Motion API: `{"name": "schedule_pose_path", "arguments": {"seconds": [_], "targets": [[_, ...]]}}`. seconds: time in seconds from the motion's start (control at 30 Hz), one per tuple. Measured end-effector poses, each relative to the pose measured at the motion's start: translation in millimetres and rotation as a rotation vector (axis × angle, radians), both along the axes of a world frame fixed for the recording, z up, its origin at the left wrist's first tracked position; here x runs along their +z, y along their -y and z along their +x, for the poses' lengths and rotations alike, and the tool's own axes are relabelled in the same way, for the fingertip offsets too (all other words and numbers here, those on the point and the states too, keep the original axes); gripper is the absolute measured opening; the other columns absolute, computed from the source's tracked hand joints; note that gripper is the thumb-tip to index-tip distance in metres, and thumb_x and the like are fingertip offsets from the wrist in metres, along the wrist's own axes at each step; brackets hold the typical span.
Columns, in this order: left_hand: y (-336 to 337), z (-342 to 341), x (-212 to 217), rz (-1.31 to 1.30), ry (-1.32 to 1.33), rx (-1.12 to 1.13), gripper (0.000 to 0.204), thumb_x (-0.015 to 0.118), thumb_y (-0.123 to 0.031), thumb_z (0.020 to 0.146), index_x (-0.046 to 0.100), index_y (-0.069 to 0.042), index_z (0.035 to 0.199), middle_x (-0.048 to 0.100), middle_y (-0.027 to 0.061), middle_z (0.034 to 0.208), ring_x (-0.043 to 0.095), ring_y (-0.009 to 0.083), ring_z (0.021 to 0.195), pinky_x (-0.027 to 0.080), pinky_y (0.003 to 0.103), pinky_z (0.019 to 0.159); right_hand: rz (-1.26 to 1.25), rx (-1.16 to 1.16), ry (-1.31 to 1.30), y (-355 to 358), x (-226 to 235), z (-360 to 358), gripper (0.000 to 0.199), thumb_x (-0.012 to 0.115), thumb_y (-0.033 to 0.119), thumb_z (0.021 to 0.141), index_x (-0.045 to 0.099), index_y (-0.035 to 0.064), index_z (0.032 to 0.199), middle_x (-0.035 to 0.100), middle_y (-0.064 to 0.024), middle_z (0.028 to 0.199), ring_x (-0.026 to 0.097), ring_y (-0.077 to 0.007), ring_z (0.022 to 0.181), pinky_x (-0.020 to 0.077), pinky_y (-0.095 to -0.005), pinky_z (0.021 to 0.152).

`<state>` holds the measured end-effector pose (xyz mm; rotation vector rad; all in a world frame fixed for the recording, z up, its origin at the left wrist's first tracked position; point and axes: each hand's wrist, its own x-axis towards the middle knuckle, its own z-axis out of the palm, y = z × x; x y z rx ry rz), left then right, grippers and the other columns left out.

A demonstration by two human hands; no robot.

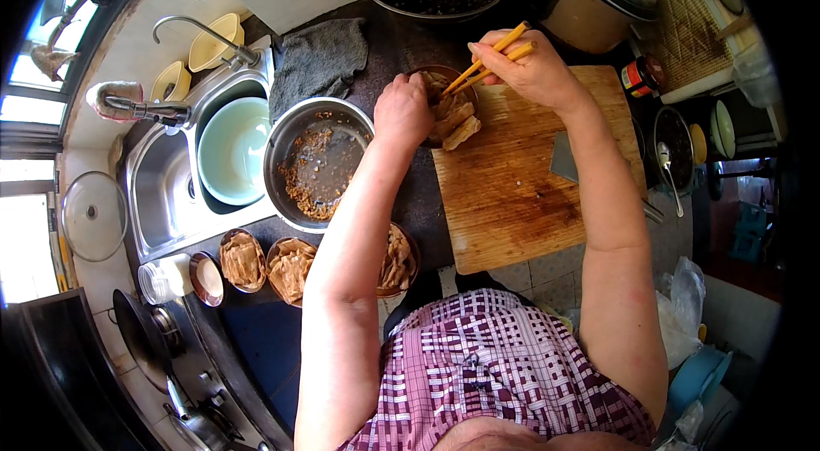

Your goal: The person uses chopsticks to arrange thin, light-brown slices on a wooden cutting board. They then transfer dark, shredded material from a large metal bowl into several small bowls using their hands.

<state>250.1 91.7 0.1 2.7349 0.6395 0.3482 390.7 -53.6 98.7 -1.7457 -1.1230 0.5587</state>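
A dark bowl (439,69) stands at the left edge of the wooden cutting board (512,203). Folded light-brown pieces of food (453,120), perhaps rolled sheets, are heaped in it, and one hangs over the near rim. With curled fingers, my left hand (404,112) grips the bowl's left side; its fingertips are partly hidden. My right hand (534,71) is closed on a pair of yellow chopsticks (489,60), whose tips reach down among the pieces. Below my right forearm lies a flat metal blade (564,156), partly covered by the arm.
Left of the board are a steel basin (278,156) with brown crumbs and a sink (162,186) holding a pale green basin (231,152). Several bowls of similar folded food (243,260) line the near counter. A dark-filled pan (436,11) and a lidded pot (589,2) stand behind.
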Motion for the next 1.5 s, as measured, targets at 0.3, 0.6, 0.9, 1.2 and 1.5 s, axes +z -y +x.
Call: {"name": "schedule_pose_path", "arguments": {"seconds": [0.3,0.6,0.9,1.2,1.5], "targets": [[-6,3,0,-0.206,-0.018,-0.028,0.021,0.062,-0.007,0.078,0.061,-0.001,0.098,0.067,0.0214,0.096,0.066,0.0378,0.090,0.053,0.046,0.078,0.104,-0.038,-0.056,9,-5,3,0.025,0.062,0.023,0.095,0.067,0.0003,0.087,0.064,-0.0036,0.069,0.064,-0.0106,0.061,0.0520,-0.0232,0.057],[0,1,-4,-0.141,0.078,-0.021,0.027,0.064,-0.007,0.078,0.064,-0.007,0.105,0.066,0.0179,0.099,0.064,0.0364,0.094,0.052,0.044,0.082,0.098,-0.082,-0.073,4,-4,1,0.026,0.062,0.024,0.095,0.068,0.0010,0.085,0.065,-0.0028,0.069,0.064,-0.0110,0.060,0.0518,-0.0239,0.055],[3,-9,-11,-0.021,0.193,0.014,0.024,0.065,-0.007,0.079,0.065,-0.010,0.103,0.062,0.0145,0.095,0.062,0.0356,0.091,0.052,0.044,0.078,0.186,-0.124,-0.041,5,0,-8,0.023,0.064,0.020,0.095,0.070,-0.0013,0.088,0.068,-0.0056,0.077,0.064,-0.0097,0.063,0.0531,-0.0211,0.058],[4,-8,-20,-0.040,0.201,0.006,0.020,0.061,-0.008,0.083,0.066,-0.009,0.101,0.064,0.0148,0.097,0.063,0.0367,0.093,0.052,0.045,0.079,0.203,-0.094,0.024,3,-9,-9,0.024,0.067,0.021,0.092,0.069,-0.0023,0.087,0.067,-0.0095,0.069,0.065,-0.0151,0.059,0.0492,-0.0254,0.054],[7,-20,-5,0.044,0.374,-0.048,0.026,0.065,-0.011,0.080,0.065,-0.005,0.105,0.063,0.0140,0.105,0.059,0.0353,0.098,0.050,0.044,0.085,0.282,-0.358,-0.119,39,31,-14,0.033,0.053,0.026,0.100,0.067,0.0011,0.085,0.067,-0.0079,0.078,0.067,-0.0140,0.066,0.0556,-0.0252,0.060]]}}
